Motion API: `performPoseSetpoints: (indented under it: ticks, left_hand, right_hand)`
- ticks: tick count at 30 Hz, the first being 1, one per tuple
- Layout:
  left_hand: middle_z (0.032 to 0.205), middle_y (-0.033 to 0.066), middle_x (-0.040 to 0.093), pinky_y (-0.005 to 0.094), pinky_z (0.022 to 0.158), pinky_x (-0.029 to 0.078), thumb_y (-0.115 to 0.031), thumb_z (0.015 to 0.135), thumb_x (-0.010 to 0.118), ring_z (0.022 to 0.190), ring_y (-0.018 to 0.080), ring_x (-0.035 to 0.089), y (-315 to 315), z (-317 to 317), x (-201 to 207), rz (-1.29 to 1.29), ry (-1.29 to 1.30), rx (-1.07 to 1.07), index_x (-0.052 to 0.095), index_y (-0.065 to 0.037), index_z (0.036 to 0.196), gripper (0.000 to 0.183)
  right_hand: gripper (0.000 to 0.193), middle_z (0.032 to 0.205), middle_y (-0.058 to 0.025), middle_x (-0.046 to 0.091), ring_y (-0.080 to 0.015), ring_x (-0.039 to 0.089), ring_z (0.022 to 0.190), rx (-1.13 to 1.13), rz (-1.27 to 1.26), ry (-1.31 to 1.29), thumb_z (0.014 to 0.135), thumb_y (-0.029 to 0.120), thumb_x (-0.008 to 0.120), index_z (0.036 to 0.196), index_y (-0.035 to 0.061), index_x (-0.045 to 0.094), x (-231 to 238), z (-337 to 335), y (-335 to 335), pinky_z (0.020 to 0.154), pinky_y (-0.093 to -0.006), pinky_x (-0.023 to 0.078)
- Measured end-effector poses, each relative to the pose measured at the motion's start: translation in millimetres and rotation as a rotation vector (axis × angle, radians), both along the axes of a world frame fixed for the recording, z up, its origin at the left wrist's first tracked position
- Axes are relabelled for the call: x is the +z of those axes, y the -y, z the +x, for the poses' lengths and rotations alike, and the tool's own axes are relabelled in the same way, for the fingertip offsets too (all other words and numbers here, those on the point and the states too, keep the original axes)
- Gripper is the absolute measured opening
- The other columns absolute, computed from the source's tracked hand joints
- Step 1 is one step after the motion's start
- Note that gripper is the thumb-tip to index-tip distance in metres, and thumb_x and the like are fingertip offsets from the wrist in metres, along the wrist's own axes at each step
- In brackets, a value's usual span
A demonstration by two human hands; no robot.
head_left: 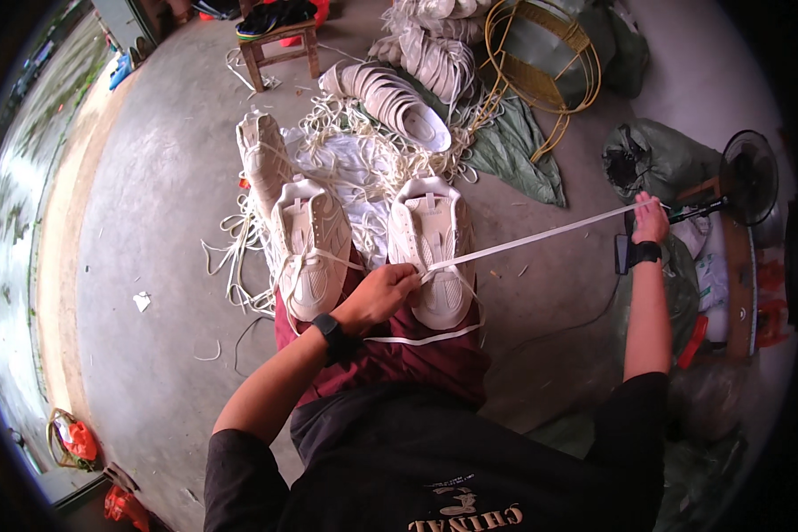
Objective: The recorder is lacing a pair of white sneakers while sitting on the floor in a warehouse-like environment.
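Observation:
Two pale beige sneakers lie across my knees, toes toward me. My left hand (pixel 390 293) is closed at the lower lace holes of the right sneaker (pixel 432 230), its fingers pinching the lace there. From that spot the flat white shoelace (pixel 541 234) runs taut up to the right, where my right hand (pixel 650 220) grips it with the arm stretched out. Another stretch of lace loops loosely below the toe. The left sneaker (pixel 312 257) has a lace through its lower holes, loose ends hanging. Beyond it stands another beige shoe (pixel 262 160).
Ahead lies a tangle of loose laces (pixel 355 177) on white cloth. Stacked shoe uppers (pixel 390 97) rest behind it, near a yellow round frame (pixel 541 53). A wooden stool (pixel 279 53) stands far left. At right are a black fan (pixel 749 177) and green sacks (pixel 656 160).

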State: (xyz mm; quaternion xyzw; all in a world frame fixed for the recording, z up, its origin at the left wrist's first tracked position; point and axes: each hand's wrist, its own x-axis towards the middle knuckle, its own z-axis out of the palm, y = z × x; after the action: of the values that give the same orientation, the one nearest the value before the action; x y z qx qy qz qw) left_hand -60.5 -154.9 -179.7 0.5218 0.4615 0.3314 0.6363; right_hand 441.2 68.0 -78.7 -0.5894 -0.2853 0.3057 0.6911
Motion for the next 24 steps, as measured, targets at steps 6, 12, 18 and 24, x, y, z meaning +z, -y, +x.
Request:
performPoseSetpoints:
  ticks: [6, 12, 18, 24]
  left_hand:
    - [0.075, 0.0186, 0.064, 0.0396, 0.069, 0.048, -0.025, 0.09, 0.055, 0.073, 0.0317, 0.063, 10.8, -7.9, 25.1, 0.14, -0.341, -0.014, 0.063, 0.001, 0.086, 0.028]
    - [0.071, 0.0172, 0.064, 0.04, 0.063, 0.047, -0.021, 0.088, 0.058, 0.066, 0.0316, 0.063, 22.3, -5.9, 36.9, 0.178, -0.532, 0.203, 0.065, 0.001, 0.086, 0.023]
    - [0.07, 0.016, 0.066, 0.04, 0.064, 0.05, -0.017, 0.086, 0.058, 0.065, 0.0312, 0.065, 33.4, -5.1, 33.1, 0.118, -0.475, 0.351, 0.066, 0.0, 0.086, 0.018]
    - [0.066, 0.0133, 0.065, 0.0333, 0.061, 0.05, -0.011, 0.087, 0.057, 0.061, 0.0206, 0.065, 40.7, -14.8, 18.6, 0.025, -0.347, 0.457, 0.064, 0.003, 0.092, 0.017]
  right_hand:
    - [0.017, 0.086, -0.0077, 0.057, -0.0221, 0.058, 0.095, 0.603, -0.036, -0.37, 0.094, 0.022, 0.054, 0.096, 0.0047, 0.054, -5.1, -142.1, 61.5, 0.093, -0.0363, 0.046]
    - [0.006, 0.068, 0.0069, 0.045, -0.0013, 0.037, 0.05, 1.067, -0.286, -0.129, 0.091, 0.012, 0.058, 0.09, 0.0111, 0.052, -16.0, -243.8, 117.3, 0.046, -0.017, 0.029]
    - [0.013, 0.077, -0.0009, 0.063, -0.0133, 0.06, 0.064, 1.272, 0.014, 0.529, 0.086, 0.013, 0.065, 0.092, 0.0037, 0.058, -50.4, -275.2, 140.5, 0.058, -0.0304, 0.048]
    - [0.012, 0.074, -0.0141, 0.064, -0.0346, 0.063, 0.07, 1.191, -0.013, 1.186, 0.084, 0.016, 0.065, 0.093, 0.0083, 0.062, -22.6, -285.2, 152.8, 0.061, -0.0411, 0.049]
